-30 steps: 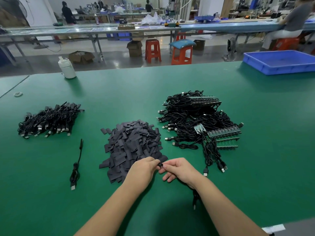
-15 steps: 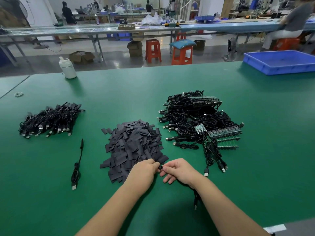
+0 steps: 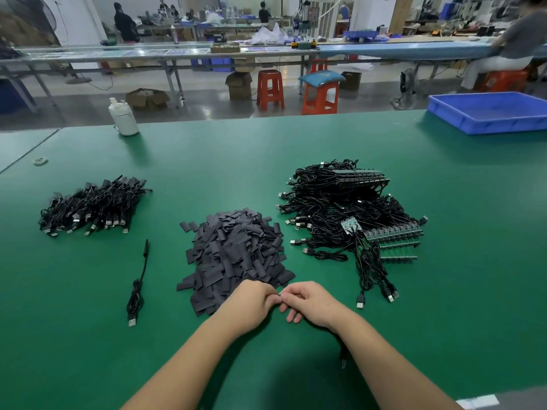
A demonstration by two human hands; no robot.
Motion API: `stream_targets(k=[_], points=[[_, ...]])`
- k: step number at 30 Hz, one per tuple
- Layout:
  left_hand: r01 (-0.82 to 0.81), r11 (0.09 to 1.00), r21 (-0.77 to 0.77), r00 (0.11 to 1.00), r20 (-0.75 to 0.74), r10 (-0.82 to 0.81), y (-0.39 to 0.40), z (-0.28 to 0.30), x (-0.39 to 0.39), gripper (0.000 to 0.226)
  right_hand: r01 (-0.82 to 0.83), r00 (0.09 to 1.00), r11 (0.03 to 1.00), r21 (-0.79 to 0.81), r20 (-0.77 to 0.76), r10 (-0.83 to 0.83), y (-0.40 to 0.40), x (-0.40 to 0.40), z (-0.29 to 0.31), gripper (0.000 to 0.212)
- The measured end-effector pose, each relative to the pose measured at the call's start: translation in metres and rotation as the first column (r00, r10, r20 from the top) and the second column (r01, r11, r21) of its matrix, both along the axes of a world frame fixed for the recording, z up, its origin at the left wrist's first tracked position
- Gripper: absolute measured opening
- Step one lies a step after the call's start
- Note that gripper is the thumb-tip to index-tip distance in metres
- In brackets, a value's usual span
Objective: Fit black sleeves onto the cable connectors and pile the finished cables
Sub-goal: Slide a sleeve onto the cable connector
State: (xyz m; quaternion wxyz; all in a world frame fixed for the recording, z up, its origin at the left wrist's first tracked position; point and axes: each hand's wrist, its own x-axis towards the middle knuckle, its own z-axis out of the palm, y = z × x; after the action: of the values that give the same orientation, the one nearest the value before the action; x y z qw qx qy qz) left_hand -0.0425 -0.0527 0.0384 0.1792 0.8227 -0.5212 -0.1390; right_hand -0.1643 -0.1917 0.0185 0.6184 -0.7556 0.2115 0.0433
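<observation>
Both hands meet near the front edge of the green worktop (image 3: 384, 173), just in front of the heap of black sleeves (image 3: 236, 255). The left hand (image 3: 251, 303) has its fingers curled inward round something small. The right hand (image 3: 310, 303) pinches at the same spot with thumb and forefinger, its other fingers hanging loosely bent. What lies between the fingertips is almost wholly hidden; only a dark speck shows, so whether a sleeve is already on the connector cannot be told. A thin black cable (image 3: 342, 358) trails from under the right wrist toward the front edge.

The heap of unfinished cables (image 3: 340, 208), tangled with green circuit strips (image 3: 393, 235), lies right of the sleeves. The finished pile (image 3: 91, 205) sits toward the left edge, with one single cable (image 3: 137, 287) lying apart in front of it.

Assessment of handling: the sleeves appear flat, thin, light and limp, likely to collapse shut, so each should be pinched by its edges to open the mouth. The cables look light and floppy, offering no support; hold is best taken on the stiff connector body just behind its tip, not on the cord. The circuit strips look the more fragile part, and the tangle may snag if a cable is pulled hard.

A white bottle (image 3: 122, 118) stands near the far left edge, and a blue tray (image 3: 488, 125) at the far right corner.
</observation>
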Motion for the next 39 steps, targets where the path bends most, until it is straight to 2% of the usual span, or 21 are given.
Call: stream_targets(k=[3,8,10,20,39], points=[[0.001,0.998,-0.067,1.000,-0.024,-0.003,0.001,0.003,0.000,0.023,-0.015,1.000,1.000,-0.003,-0.006,0.015,-0.001,0.001,0.002,0.028],[0.085,0.994,0.074,0.954,0.282,-0.103,0.004,-0.005,0.000,0.025,-0.013,1.000,1.000,0.023,-0.015,0.013,0.000,0.002,0.004,0.030],[0.099,0.990,0.096,0.936,0.329,-0.126,0.004,-0.009,-0.001,0.020,-0.018,1.000,0.999,0.026,-0.016,0.018,-0.001,0.002,0.005,0.030],[0.091,0.996,0.003,0.974,0.210,-0.090,0.004,-0.011,0.002,0.025,-0.003,1.000,0.998,0.066,-0.010,0.004,-0.002,0.000,0.006,0.022],[0.108,0.986,0.124,0.951,0.276,-0.139,0.005,-0.008,-0.003,0.023,-0.047,0.998,0.999,0.013,-0.050,0.048,-0.001,-0.001,0.010,0.029]])
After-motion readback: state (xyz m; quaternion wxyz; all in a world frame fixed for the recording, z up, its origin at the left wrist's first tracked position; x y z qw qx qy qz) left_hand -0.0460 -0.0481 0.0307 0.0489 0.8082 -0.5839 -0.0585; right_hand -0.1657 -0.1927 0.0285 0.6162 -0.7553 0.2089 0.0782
